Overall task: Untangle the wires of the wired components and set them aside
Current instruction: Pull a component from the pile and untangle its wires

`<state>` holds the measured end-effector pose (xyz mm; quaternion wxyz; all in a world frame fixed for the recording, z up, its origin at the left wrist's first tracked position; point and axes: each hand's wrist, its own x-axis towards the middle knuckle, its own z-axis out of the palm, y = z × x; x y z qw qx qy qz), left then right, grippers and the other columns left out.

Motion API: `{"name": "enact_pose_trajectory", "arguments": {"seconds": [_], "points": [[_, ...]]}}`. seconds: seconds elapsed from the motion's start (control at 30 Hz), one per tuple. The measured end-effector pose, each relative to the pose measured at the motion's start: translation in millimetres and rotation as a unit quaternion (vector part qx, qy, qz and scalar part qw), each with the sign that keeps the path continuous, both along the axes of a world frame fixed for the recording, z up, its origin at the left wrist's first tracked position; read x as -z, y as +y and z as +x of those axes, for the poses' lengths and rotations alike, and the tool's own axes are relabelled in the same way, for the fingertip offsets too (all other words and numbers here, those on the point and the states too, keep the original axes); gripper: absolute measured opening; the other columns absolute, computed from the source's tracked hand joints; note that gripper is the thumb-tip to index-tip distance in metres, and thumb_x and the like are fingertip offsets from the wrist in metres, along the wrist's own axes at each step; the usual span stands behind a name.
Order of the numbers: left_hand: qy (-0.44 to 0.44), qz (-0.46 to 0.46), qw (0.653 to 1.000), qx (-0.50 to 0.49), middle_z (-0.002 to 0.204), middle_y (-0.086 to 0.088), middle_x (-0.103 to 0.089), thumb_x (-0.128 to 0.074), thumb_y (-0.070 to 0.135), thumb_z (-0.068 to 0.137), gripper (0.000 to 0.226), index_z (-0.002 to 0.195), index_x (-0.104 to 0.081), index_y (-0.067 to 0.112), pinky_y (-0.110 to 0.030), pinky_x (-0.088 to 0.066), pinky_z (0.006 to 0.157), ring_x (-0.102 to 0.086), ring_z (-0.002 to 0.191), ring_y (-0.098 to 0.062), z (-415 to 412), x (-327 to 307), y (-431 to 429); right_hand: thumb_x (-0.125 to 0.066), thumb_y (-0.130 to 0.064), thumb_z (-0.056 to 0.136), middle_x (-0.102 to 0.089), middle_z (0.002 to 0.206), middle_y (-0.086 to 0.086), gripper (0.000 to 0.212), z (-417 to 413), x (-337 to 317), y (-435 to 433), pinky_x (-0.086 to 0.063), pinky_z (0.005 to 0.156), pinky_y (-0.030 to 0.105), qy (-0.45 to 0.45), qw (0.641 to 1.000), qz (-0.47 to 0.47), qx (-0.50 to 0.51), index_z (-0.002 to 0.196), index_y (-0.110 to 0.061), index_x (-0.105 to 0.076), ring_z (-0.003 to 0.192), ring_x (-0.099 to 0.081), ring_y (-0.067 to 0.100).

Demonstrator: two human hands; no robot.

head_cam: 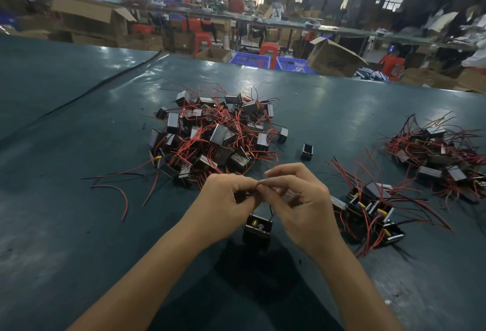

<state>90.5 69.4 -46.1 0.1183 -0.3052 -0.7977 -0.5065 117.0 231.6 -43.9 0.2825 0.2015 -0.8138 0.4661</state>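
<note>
2 hands, left hand (226,199) and right hand (302,204), pinch the wires (271,213) of 1 dangling component (257,228). On 1 green bench (65,120): 3 heaps of wired components. The central pile (215,130) has too many to count, the right group (368,207) approx. 6, the far-right pile (441,151) an unclear no. 1 lone component (307,151) sits between. Bkgd: 2 blue crates (249,60).

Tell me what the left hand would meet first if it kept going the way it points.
The right hand: the left hand points forward and to the right, and their fingertips touch, pinching the wires. Beyond it, likely the lone component, though depth is unclear.
</note>
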Motion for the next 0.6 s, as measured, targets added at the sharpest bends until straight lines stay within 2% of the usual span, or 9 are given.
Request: {"name": "enact_pose_trajectory", "arguments": {"seconds": [0.1,0.2,0.33,0.47,0.6], "points": [[-0.021,0.017,1.0,0.003,0.08,0.001,-0.075,-0.068,0.008,0.086,0.015,0.095,-0.078,0.015,-0.037,-0.055,0.068,-0.069,0.074,-0.016,-0.1,1.8,0.0,-0.073,-0.013,0.082,-0.065,0.089,-0.001,0.008,0.8,-0.6,0.0,-0.045,0.061,0.012,-0.005,1.0,-0.012,0.007,0.087,-0.007,-0.076,0.076,-0.061,0.006],[-0.023,0.029,0.999,0.0,0.074,0.003,-0.07,-0.069,0.017,0.085,0.008,0.088,-0.077,0.017,-0.04,-0.052,0.064,-0.065,0.068,-0.019,0.6,0.4,0.6,-0.074,-0.011,0.083,-0.065,0.083,-0.003,0.006,1.8,-1.5,-0.3,-0.043,0.055,0.012,-0.012,0.999,-0.041,0.01,0.087,-0.009,-0.076,0.071,-0.061,0.01],[0.07,-0.063,0.994,-0.052,0.077,0.012,-0.067,-0.06,0.037,0.083,0.022,0.078,-0.074,0.021,-0.033,-0.037,0.075,-0.059,0.073,-0.006,4.2,-1.8,1.3,-0.077,-0.009,0.081,-0.064,0.072,-0.007,0.006,2.9,-4.0,-1.2,-0.041,0.051,0.016,-0.035,0.997,-0.066,0.031,0.084,-0.013,-0.077,0.064,-0.061,0.01],[0.161,-0.115,0.976,-0.088,0.076,0.012,-0.068,-0.059,0.034,0.083,0.023,0.078,-0.077,0.021,-0.04,-0.039,0.067,-0.059,0.067,-0.011,6.3,-4.7,2.5,-0.076,-0.004,0.081,-0.068,0.067,-0.004,0.016,5.0,-7.0,-2.9,-0.043,0.054,0.012,-0.074,0.989,-0.122,0.031,0.088,-0.018,-0.074,0.06,-0.063,0.006],[0.168,-0.117,0.976,-0.077,0.076,0.011,-0.069,-0.067,0.031,0.083,0.016,0.083,-0.078,0.021,-0.039,-0.04,0.064,-0.059,0.065,-0.011,4.9,-5.8,0.4,-0.074,-0.004,0.082,-0.068,0.067,0.004,0.02,5.1,-9.7,-3.7,-0.049,0.052,0.017,-0.133,0.978,-0.155,0.044,0.085,-0.024,-0.072,0.055,-0.06,0.009]]}}
